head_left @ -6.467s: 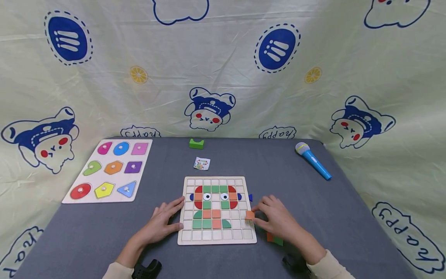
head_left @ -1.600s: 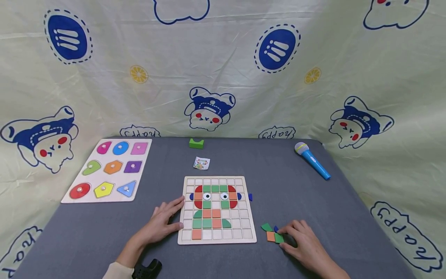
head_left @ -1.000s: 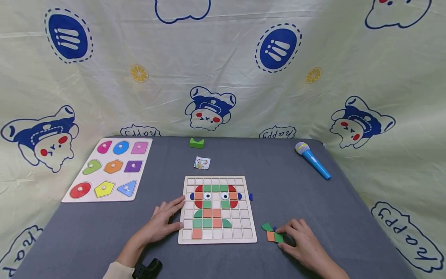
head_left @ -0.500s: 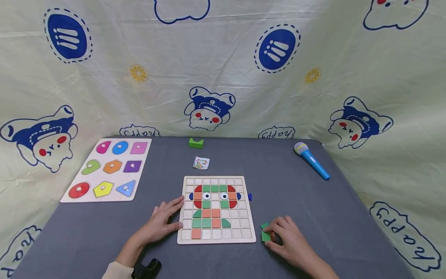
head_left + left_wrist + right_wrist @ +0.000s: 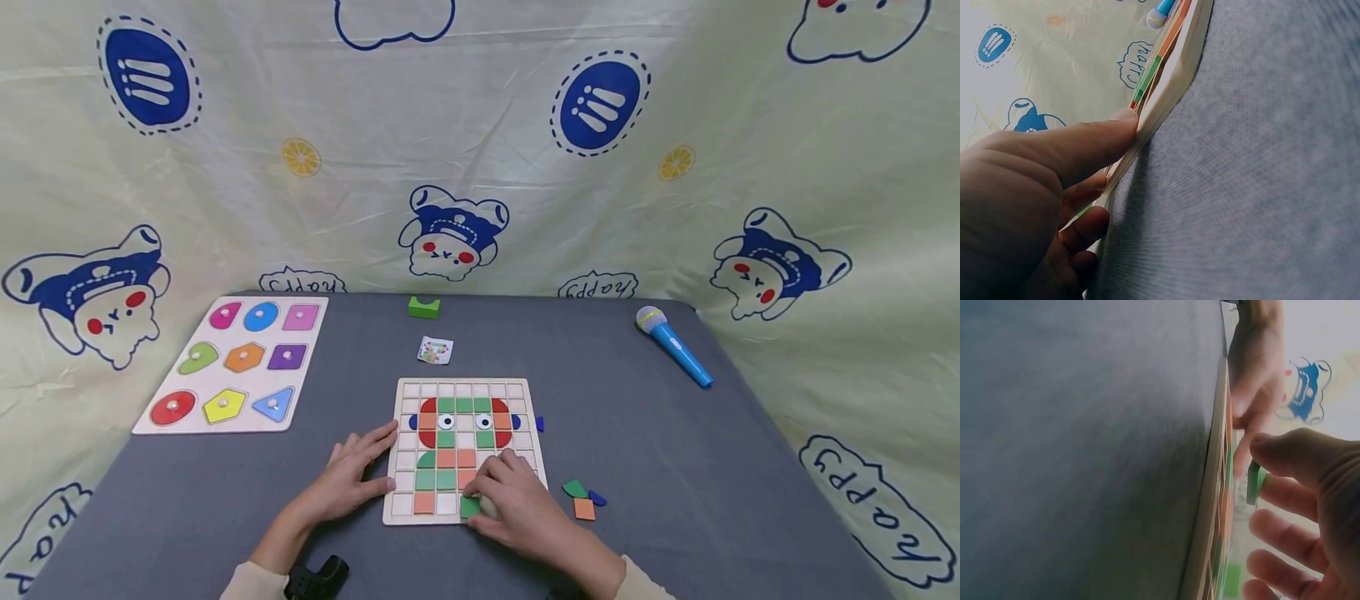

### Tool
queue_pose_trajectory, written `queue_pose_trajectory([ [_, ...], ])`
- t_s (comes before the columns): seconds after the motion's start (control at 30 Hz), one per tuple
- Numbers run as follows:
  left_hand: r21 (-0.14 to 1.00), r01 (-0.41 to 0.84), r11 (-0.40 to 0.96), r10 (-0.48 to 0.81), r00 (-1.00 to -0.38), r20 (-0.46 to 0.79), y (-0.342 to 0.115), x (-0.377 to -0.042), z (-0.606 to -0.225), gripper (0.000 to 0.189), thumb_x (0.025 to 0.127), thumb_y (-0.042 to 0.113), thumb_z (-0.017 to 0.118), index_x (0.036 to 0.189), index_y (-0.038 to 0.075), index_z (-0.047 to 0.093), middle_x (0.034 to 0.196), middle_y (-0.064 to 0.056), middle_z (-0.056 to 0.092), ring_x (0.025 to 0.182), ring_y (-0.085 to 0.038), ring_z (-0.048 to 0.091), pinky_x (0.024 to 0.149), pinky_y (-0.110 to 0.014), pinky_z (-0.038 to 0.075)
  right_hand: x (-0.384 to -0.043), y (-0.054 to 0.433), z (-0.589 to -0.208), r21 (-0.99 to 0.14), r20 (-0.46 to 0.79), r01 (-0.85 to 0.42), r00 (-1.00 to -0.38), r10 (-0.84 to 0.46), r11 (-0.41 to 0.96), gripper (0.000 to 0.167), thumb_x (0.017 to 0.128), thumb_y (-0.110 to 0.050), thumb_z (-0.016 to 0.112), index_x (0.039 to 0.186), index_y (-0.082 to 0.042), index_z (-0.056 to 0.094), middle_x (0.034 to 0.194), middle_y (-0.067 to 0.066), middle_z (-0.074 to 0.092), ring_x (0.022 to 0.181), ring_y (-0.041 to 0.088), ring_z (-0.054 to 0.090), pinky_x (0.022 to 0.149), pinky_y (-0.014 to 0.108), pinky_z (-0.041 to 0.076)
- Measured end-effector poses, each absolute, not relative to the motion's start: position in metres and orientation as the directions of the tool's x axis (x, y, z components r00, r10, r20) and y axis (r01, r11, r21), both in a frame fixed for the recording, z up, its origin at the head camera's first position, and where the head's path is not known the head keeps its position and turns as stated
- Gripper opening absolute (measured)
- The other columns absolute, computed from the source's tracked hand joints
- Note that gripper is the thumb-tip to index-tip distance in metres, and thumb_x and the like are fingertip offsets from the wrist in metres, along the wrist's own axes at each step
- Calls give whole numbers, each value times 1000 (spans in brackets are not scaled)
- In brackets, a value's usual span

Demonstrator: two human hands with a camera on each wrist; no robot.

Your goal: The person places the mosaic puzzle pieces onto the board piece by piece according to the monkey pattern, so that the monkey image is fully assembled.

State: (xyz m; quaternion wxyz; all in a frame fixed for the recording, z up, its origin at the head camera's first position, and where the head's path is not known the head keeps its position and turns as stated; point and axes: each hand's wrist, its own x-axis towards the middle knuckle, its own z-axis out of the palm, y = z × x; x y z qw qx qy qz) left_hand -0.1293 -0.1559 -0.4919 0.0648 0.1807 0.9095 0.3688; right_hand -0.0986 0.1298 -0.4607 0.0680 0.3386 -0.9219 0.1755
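My right hand (image 5: pixel 517 504) pinches a green square tile (image 5: pixel 469 507) between thumb and fingers over the bottom row of the wooden grid board (image 5: pixel 517 502). In the right wrist view, the green tile (image 5: pixel 1252 484) is seen edge-on between thumb and index finger, above the board. My left hand (image 5: pixel 347 475) rests against the board's left edge, thumb and fingertips touching it with the fingers extended. Red, green, orange and blue pieces and two eye pieces form a pattern on the grid. An orange tile (image 5: pixel 423 502) lies in the bottom row near the left.
Right of the board lie a green quarter-round piece (image 5: pixel 574 488), a blue piece (image 5: pixel 597 498) and an orange tile (image 5: pixel 584 509). Another blue piece (image 5: pixel 540 424) sits by the right edge. Beyond are a shape puzzle (image 5: pixel 262 387), a card (image 5: pixel 435 350), a green block (image 5: pixel 424 308) and a toy microphone (image 5: pixel 675 346).
An orange tile has come onto the bottom row. The right hand has since picked up the green square tile from the right-hand pieces and carried it left over the board. The left hand stays put.
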Motion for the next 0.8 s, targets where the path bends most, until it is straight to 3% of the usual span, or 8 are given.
queue_pose_trajectory([
  [0.27,699,279,658,380,-925,12,-156,-130,-491,69,84,27,69,144,12,40,153,0,34,109,-16,36,95,-54,20,-109,105,-462,-212,225,-671,-741,-633,710,25,77,-40,75,98,-27,70,91,-11,53,90,8,40,81,28,38],
  [0.53,674,310,670,385,-922,41,-157,-130,-490,69,83,27,70,144,11,41,153,0,35,102,-12,36,88,-44,22,-113,99,-464,-181,200,-681,-731,-652,709,24,78,-40,73,98,-27,70,91,-9,54,88,8,40,82,29,38],
  [0.8,684,290,670,384,-923,16,-156,-129,-489,69,84,28,69,144,11,40,153,-1,35,104,-14,36,89,-46,22,-114,98,-464,-192,161,-686,-728,-667,702,22,80,-38,72,99,-27,70,90,-9,53,88,9,39,81,29,37],
])
